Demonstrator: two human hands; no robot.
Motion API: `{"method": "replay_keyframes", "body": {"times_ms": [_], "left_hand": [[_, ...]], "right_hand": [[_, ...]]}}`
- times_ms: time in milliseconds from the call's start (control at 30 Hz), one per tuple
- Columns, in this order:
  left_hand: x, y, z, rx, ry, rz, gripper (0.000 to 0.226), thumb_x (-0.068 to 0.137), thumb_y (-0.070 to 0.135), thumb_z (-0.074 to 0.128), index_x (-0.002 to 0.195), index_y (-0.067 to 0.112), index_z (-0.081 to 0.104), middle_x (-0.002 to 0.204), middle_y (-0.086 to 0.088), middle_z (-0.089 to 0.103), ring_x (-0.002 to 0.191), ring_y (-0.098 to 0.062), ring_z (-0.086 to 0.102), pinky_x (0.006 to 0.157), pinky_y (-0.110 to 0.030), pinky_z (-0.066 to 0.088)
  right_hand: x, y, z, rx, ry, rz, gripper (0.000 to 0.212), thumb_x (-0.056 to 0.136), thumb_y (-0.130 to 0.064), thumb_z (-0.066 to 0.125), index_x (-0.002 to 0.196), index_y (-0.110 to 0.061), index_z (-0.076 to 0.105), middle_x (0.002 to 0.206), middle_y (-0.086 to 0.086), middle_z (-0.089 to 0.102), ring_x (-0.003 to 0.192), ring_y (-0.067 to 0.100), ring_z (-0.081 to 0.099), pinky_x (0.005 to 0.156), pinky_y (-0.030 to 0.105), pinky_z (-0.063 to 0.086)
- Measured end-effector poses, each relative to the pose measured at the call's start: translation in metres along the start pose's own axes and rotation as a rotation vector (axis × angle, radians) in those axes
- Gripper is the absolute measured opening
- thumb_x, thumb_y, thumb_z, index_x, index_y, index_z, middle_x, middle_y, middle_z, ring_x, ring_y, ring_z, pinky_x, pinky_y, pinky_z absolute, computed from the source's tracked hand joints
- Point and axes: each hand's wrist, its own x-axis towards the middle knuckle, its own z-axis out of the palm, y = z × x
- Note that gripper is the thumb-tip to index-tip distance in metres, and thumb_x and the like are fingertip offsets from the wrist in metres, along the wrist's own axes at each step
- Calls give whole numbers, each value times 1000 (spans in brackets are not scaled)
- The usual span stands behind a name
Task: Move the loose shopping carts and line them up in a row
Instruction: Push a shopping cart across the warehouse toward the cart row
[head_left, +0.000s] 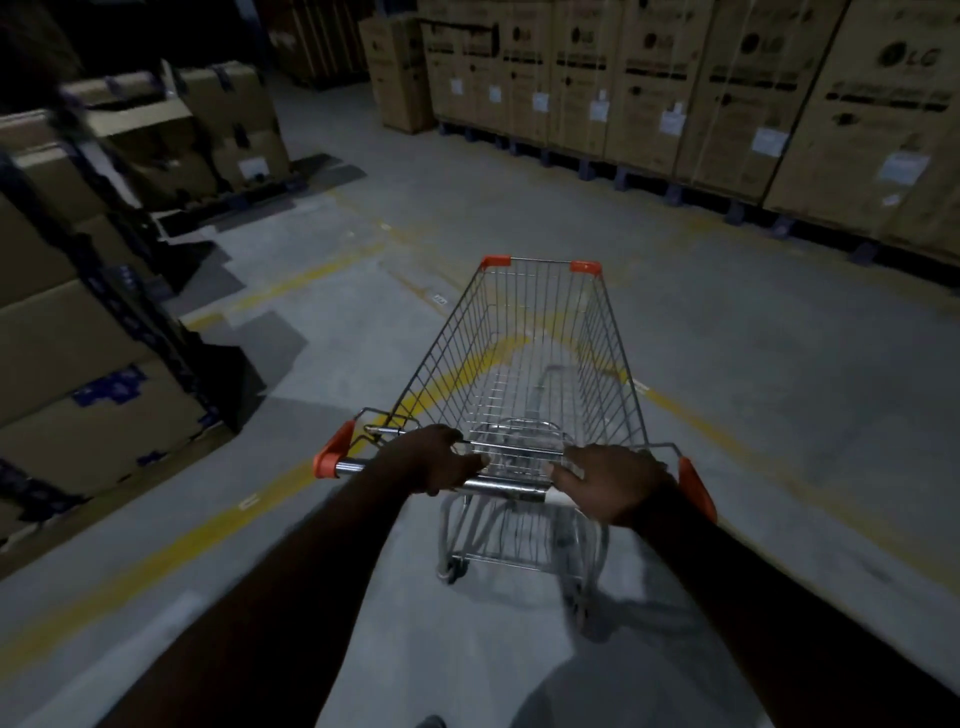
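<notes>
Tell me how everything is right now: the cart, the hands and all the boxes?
Shopping cart: upright on its wheels, basket empty.
Handle: held by both hands.
Left hand: fingers curled round the handle.
Right hand: gripping the handle near its right end.
Tall boxes: closed, standing upright in a row.
Boxes on the rack: closed, stacked.

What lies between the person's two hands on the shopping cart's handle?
Only a bare stretch of the chrome handle separates the left hand and right hand; the head view shows it.
</notes>
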Motion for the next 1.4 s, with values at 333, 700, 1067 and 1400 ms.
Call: {"method": "replay_keyframes", "body": {"times_ms": [333, 700, 1067, 1400], "left_hand": [[-72, -10, 41, 102, 99, -129, 84, 91, 82, 33, 157, 31, 35, 167, 1, 27, 150, -26, 31, 120, -50, 28], [-153, -10, 82, 62, 151, -272, 88, 92, 82, 26, 157, 25, 35, 166, -3, 29, 150, -28, 31, 118, -50, 29], [-275, -15, 135, -70, 162, -351, 106, 82, 92, 20, 160, 20, 29, 167, -7, 25, 151, -30, 28, 121, -52, 26], [-369, -6, 179, -332, 240, -551, 85, 93, 74, 45, 154, 14, 41, 150, -11, 52, 120, -30, 63, 101, -44, 53]], "right_hand": [[-23, 9, 3, -107, -12, -226, 61, 96, -69, 31, 137, -31, 54, 137, -1, 62, 124, 25, 58, 99, 39, 44], [-54, -1, 14, -118, -75, -342, 64, 91, -73, 28, 130, -34, 60, 133, -4, 65, 116, 20, 61, 98, 40, 48], [-133, -29, 36, -181, -106, -472, 89, 73, -83, 17, 144, -40, 52, 148, -7, 54, 133, 21, 52, 106, 34, 41], [-180, -52, 58, -237, -149, -697, 75, 86, -77, 30, 137, -31, 59, 144, -7, 58, 131, 19, 54, 106, 35, 43]]}}
